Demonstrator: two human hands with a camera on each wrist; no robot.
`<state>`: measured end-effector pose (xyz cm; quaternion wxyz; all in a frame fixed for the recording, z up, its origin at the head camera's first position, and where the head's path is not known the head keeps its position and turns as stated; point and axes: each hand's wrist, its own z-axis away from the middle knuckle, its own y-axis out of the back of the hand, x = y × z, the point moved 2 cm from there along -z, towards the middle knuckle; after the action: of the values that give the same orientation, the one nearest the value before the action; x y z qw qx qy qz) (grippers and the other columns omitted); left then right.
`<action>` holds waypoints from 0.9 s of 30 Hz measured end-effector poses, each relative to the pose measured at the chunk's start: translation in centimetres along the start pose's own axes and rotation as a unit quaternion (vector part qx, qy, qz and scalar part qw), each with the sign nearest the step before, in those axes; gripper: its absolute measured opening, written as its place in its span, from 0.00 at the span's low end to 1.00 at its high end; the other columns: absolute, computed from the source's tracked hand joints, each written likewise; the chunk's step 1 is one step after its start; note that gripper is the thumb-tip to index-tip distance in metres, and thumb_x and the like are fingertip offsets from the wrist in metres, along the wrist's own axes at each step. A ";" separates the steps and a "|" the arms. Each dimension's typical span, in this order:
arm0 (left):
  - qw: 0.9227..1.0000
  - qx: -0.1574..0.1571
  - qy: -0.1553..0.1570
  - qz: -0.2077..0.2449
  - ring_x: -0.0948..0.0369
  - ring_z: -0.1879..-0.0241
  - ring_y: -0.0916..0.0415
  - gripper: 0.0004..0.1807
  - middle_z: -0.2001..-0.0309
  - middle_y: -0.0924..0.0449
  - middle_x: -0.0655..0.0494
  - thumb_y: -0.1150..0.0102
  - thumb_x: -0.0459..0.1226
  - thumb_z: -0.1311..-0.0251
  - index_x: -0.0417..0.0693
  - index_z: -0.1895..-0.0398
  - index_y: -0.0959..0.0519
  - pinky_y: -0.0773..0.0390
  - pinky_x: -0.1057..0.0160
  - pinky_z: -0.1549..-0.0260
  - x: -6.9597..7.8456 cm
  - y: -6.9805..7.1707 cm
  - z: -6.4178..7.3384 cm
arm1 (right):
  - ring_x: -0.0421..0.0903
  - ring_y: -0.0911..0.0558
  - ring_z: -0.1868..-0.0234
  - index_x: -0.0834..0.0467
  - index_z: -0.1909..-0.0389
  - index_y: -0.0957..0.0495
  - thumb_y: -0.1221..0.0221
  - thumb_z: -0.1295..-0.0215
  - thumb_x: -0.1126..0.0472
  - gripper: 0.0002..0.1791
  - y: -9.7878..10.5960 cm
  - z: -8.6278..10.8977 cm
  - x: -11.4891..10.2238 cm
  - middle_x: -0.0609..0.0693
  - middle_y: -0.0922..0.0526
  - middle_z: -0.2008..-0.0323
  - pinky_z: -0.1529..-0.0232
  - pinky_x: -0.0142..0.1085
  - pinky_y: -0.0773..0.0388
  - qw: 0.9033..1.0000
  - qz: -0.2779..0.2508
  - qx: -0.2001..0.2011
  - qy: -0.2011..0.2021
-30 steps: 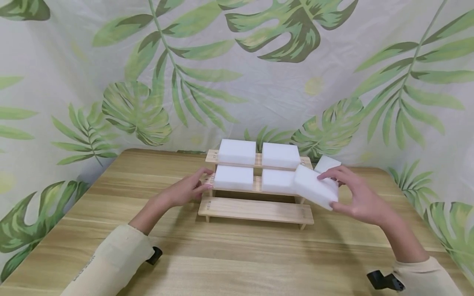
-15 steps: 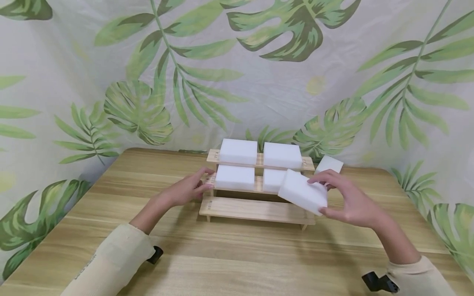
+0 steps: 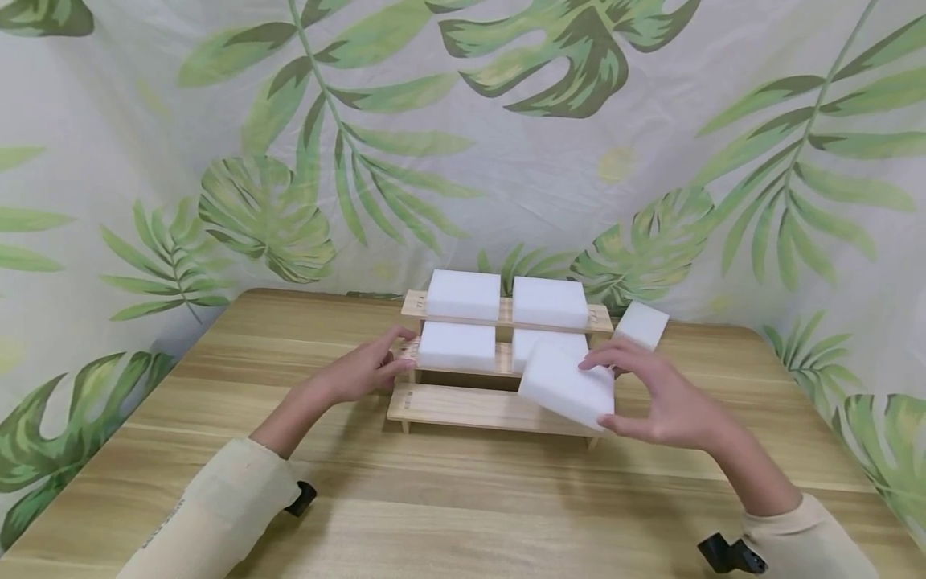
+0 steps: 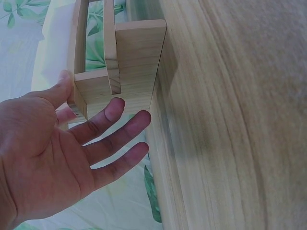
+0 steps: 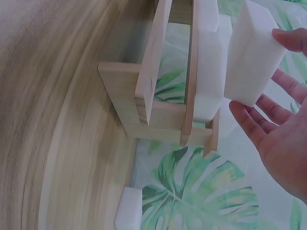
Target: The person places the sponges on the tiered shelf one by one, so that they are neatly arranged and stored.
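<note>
In the head view a three-tier wooden stand (image 3: 463, 407) is on the table. Two white sponge blocks (image 3: 463, 293) lie on its top tier and two (image 3: 457, 346) on the middle one. My right hand (image 3: 669, 398) pinches another white sponge (image 3: 560, 382) between thumb and fingers; it is tilted, in front of the middle tier's right block and over the bare lowest tier. The right wrist view shows this held sponge (image 5: 252, 55) apart from the stand. At the stand's left end, my left hand (image 3: 362, 371) grips the middle tier's edge with thumb and index finger, other fingers extended (image 4: 132, 122).
One more white sponge (image 3: 644, 323) lies on the wooden table (image 3: 463, 515) at the back right, beside the stand. A leaf-patterned cloth (image 3: 521, 185) hangs just behind the table's far edge.
My right hand has carried the sponge leftward and slightly down, from the stand's right end to over the lowest tier. My left hand stays at the stand's left end.
</note>
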<state>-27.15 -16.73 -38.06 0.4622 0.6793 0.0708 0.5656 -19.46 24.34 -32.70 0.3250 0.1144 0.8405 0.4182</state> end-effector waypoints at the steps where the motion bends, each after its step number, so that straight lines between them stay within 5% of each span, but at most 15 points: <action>1: 1.000 0.000 0.000 0.000 0.48 0.63 0.15 0.28 0.69 0.18 0.47 0.51 0.45 0.18 0.41 0.25 0.43 0.19 0.50 0.59 0.0 0.0 0.0 | 0.42 0.25 0.49 0.52 0.43 0.21 0.22 0.54 0.67 0.33 -0.1 -0.1 -0.1 0.46 0.21 0.47 0.51 0.34 0.23 1.000 -0.001 0.000 0.003; 9: 1.000 0.000 0.002 -0.002 0.48 0.61 0.15 0.28 0.68 0.18 0.45 0.52 0.45 0.18 0.42 0.25 0.43 0.19 0.50 0.59 0.0 -0.1 0.0 | 0.45 0.23 0.45 0.51 0.46 0.18 0.21 0.53 0.63 0.30 -1.2 -0.7 -0.9 0.46 0.19 0.46 0.49 0.44 0.21 1.000 0.010 -0.001 0.019; 27: 1.000 -0.004 0.004 0.003 0.47 0.61 0.15 0.28 0.69 0.20 0.40 0.52 0.45 0.18 0.42 0.25 0.44 0.20 0.51 0.60 0.1 -0.1 0.0 | 0.45 0.21 0.43 0.52 0.45 0.18 0.25 0.44 0.60 0.24 -4.3 -2.0 -2.0 0.44 0.20 0.45 0.43 0.45 0.23 0.998 -0.022 -0.053 -0.001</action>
<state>-27.08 -16.60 -38.04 0.4630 0.6754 0.0687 0.5699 -18.87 19.47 -34.23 0.3405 0.0795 0.8192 0.4547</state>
